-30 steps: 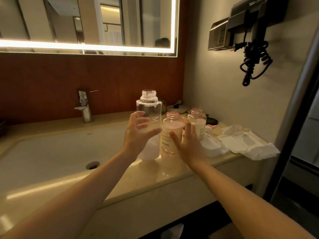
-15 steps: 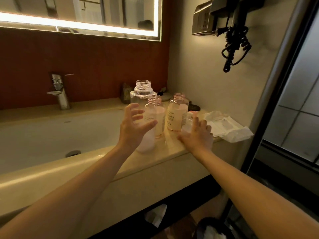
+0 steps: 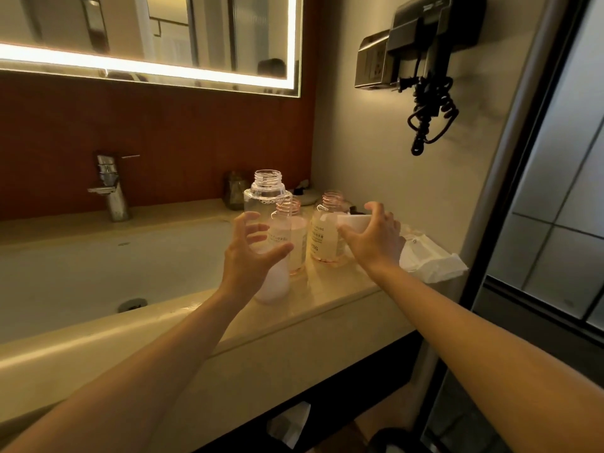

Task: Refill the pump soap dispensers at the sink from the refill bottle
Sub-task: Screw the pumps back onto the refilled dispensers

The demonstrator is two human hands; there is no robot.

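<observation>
**All 3 bottles uncapped, tip-over risk at the counter edge**

Head view
- Left hand (image 3: 251, 256): fingers (image 3: 243, 223) spread wide apart around the tall clear bottle (image 3: 266, 197), holding nothing. Cannot tell if they touch the glass.
- Right hand (image 3: 376, 240): fingers clamped on a white piece (image 3: 354, 222), lifted just beside the right dispenser (image 3: 323, 233).
- Middle dispenser (image 3: 295, 246) stands touching or nearly touching the tall bottle. All 3 are upright with open necks on the counter (image 3: 327, 289), right of the sink (image 3: 98, 266).
- Which one is the refill bottle is unclear; likely the tall one, with white liquid low inside.

Risks, as judged
- Bottles are crowded, so a sideways grab at the tall one could knock the middle dispenser over and spill soap from its open neck.
- The white piece swinging past could clip the right dispenser's rim.
- The tall bottle sits near the front edge and could slip in a loose grip.

Against 0.5 s ago
- Right hand was low at the counter; now raised with the white piece.
- Left hand keeps its spread pose
</observation>
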